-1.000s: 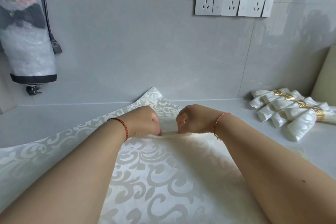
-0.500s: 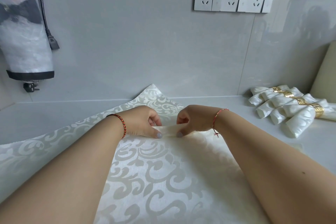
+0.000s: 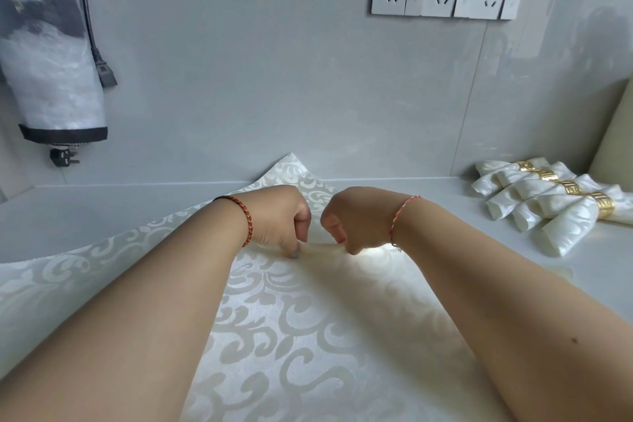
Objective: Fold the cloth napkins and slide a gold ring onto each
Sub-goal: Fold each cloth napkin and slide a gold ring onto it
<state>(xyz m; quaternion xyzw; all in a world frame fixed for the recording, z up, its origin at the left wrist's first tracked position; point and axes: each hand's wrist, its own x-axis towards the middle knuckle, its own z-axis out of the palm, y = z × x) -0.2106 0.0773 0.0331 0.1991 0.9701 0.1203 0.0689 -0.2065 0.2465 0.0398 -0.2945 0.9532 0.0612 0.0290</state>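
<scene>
Since half a second ago my two hands have curled tighter over the fold: the flat strip of cloth I could see pinched between them is now bunched down into a small ridge, so I judge the pleating of this napkin has just taken another tuck. Nearest me, the patterned cloth napkin lies spread on the white counter, running under both forearms. Further out, my left hand pinches the ridge with curled fingers, and my right hand grips its other end, knuckles almost touching. The napkin's far corner climbs the tiled wall. Well apart on the right sits the pile of finished napkins, each already in a gold ring; I see no loose ring.
</scene>
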